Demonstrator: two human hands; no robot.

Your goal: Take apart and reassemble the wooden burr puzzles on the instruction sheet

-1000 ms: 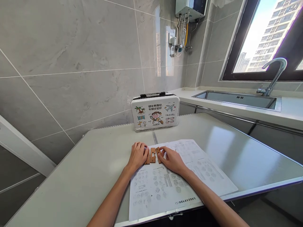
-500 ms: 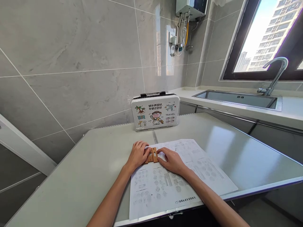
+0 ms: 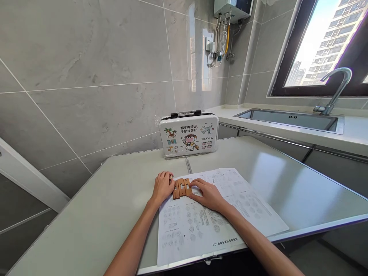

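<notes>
Three flat, light-brown wooden puzzle pieces with cut-out slots lie side by side on a large printed sheet. My left hand is at the leftmost piece, its fingers curled round the far end and thumb along the side. Part of some wood shows beside those fingertips. On the other side, my right hand has its index finger and thumb at the edge of the rightmost piece. White paper shows through the slots.
A white cartoon-printed case with a black handle stands at the back of the folding table, near the tiled wall. To the right are a counter with a sink and a faucet. A water heater hangs above.
My left hand has shifted left and drawn off the middle of the wooden pieces, so more of them shows. My right hand has barely moved.
</notes>
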